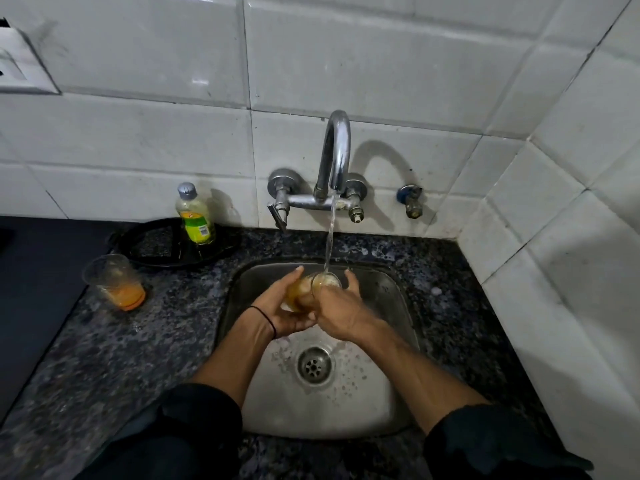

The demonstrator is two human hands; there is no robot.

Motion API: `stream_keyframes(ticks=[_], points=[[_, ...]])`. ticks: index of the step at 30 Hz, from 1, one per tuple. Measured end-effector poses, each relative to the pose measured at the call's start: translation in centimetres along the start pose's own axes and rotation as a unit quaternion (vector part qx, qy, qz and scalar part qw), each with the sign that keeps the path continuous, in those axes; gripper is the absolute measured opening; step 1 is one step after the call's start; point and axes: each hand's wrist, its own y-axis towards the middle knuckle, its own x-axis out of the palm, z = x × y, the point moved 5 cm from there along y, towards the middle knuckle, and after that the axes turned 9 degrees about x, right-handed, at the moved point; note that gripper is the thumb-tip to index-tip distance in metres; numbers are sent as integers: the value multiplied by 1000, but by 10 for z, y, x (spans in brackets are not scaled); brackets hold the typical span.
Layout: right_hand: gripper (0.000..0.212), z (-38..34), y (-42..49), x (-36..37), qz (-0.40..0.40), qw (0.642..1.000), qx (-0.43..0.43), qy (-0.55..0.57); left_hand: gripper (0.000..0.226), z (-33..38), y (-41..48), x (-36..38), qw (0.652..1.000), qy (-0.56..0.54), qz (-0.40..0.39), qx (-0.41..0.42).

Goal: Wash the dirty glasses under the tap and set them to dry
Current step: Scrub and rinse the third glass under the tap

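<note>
My left hand (284, 306) is wrapped round the lower half of the glass (313, 289), palm cupping its base. My right hand (341, 311) closes on the wall near the rim from the other side, so both are grasping the one glass. I hold it over the sink (391, 292), toward the back of the basin, tilted with its mouth up and away from me, where the stream of water (329, 237) from the tap (336, 150) falls into it.

I judge this glass light but rigid, likely to chip or break if it knocks the steel of the sink, and slick now that it is wet. The safest hold, to my mind, is low round the body with the base backed by the palm, not on the thin rim.

It is clear, with a brownish-orange tint showing through the wall, which I take for leftover drink thinned by water; the rim is blurred.

A second glass (116, 282) stands upright on the tabletop (173, 323) well left of the sink, clear too, with orange dregs in its bottom and smears up its side, not yet washed. Behind the sink's left corner a bottle (195, 214) of what looks like dish liquid stands on a black round rack (152, 247), which may serve for drying, though I cannot be sure
</note>
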Motion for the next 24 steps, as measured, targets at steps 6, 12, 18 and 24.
stream_keyframes(ticks=[6, 12, 18, 24], points=[[19, -9, -9, -8, -20, 898, 114, 426, 24, -2, 8, 5, 993, -38, -37, 102], [23, -7, -3, -2, -18, 992, 30, 124, 39, 2, 9, 13, 999, 18, -9, 46], [23, -11, -4, -3, -3, 941, 50, 334, 31, 2, 7, 16, 995, -10, -27, 98], [36, -2, 4, 12, -25, 946, 57, 319, 32, 8, 4, 8, 995, 70, -19, 62]])
